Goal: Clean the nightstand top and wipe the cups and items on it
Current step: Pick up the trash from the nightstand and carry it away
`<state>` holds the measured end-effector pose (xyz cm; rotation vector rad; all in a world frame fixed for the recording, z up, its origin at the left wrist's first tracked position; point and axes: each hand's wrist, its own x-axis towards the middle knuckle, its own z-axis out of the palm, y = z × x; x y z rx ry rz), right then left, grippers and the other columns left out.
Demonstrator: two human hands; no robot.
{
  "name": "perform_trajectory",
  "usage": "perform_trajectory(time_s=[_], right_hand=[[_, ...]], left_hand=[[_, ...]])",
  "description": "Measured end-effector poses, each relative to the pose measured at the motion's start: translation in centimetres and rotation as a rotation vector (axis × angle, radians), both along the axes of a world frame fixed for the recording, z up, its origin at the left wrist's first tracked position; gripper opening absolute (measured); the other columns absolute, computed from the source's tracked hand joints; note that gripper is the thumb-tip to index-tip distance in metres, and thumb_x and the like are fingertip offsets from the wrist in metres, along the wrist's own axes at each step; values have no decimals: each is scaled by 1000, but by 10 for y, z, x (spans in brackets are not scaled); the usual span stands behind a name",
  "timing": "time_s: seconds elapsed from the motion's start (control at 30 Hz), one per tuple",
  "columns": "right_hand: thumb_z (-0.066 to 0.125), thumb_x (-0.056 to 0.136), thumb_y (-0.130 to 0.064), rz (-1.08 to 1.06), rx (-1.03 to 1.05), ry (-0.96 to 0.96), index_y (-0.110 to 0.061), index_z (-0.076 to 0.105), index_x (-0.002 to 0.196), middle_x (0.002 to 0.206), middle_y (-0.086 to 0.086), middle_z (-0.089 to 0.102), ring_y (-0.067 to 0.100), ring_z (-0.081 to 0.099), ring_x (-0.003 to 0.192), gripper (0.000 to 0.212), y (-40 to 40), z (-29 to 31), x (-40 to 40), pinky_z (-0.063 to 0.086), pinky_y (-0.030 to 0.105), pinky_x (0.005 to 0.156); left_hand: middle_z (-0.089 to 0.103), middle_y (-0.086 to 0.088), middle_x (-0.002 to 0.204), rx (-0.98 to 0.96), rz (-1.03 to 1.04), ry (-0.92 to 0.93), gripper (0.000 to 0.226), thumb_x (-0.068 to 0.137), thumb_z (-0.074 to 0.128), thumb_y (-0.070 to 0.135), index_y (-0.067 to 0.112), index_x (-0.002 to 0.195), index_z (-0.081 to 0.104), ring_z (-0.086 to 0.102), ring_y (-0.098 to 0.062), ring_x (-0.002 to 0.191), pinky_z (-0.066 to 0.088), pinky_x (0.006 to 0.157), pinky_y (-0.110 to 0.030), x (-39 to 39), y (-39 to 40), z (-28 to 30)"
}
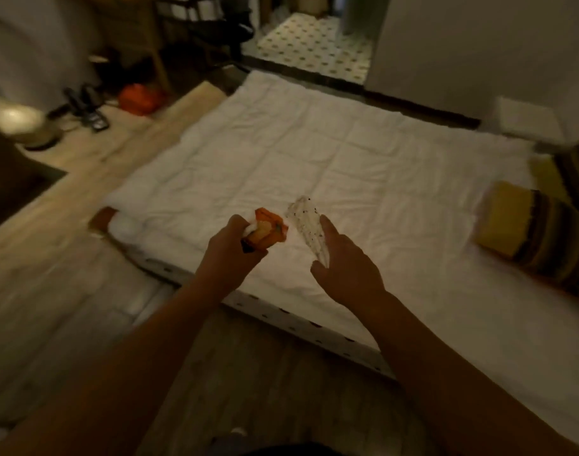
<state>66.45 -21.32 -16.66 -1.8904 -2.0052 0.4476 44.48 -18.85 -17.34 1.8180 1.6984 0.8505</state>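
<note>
We grip an orange pack (265, 232) in our left hand (230, 255), our right hand (344, 261) pinching a wipe (306, 225) over the bed (314, 153); nightstand (93, 149) wiping looks unstarted

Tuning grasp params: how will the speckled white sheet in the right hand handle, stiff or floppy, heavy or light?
Probably floppy: the sheet sticks up from the right hand with a slight bend and looks thin, almost see-through. Likely very light, since fingers alone hold it. It might tear or crumple easily; the blur hides its texture.
</note>
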Motion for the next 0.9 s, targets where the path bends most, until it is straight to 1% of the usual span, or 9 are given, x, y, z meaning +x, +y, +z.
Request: perform_trajectory(time_s=[0.1,0.2,0.3,0.43,0.63,0.7,0.77,0.83,0.9], right_hand=[[54,81,-44,109,-36,37,-42,-2,148,131,5,48,26,55,106,87,34,-6,-84,47,34,76],[55,83,-41,197,-46,60,-40,-1,148,131,4,48,24,54,108,86,66,-11,-145,44,32,76],[55,86,-39,318,-74,72,-38,0,149,134,4,46,23,52,114,84,98,-13,-198,47,36,85],[56,89,-38,459,-91,93,-35,2,151,136,5,45,24,51,118,82,149,-20,-264,46,39,92],[55,89,-41,696,-80,35,-32,5,151,134,7,48,25,53,116,80,236,-32,-369,47,39,90],[55,89,-41,767,-78,20,-32,5,151,134,7,48,26,53,115,80,258,-30,-403,49,40,89],[55,90,-40,821,-82,15,-31,6,151,134,8,48,26,54,115,79,277,-27,-439,50,39,86],[56,89,-41,860,-105,11,-32,7,151,132,7,50,25,55,112,79,289,-26,-472,51,38,84],[55,90,-41,893,-115,20,-32,10,150,127,7,53,24,58,109,76,299,-30,-507,54,39,82]], left_hand=[[45,21,75,-11,154,50,47,71,81,33,31,91,39,44,9,66,29,52,-12,-93,12,2],[48,18,80,-21,269,42,45,73,80,33,29,95,41,49,5,70,34,54,-15,-162,12,-1],[54,11,84,-24,380,29,41,75,78,32,26,97,45,53,0,71,38,55,-19,-214,14,-7],[49,18,76,-33,520,19,38,79,76,32,29,91,41,49,3,63,30,49,-10,-265,34,-17],[53,11,76,18,730,1,35,80,75,30,21,94,44,51,-1,64,35,50,-19,-337,79,-20],[52,13,75,27,797,-9,35,80,75,30,20,94,44,50,1,62,34,49,-16,-360,87,-19],[51,17,75,32,843,-23,36,79,76,29,22,92,43,50,4,62,33,46,-10,-383,91,-18],[50,19,77,45,878,-60,38,78,78,26,22,92,43,49,7,62,37,47,-6,-408,95,-19],[50,20,78,44,919,-72,38,78,78,24,21,92,43,50,7,65,39,49,-7,-438,100,-22]])
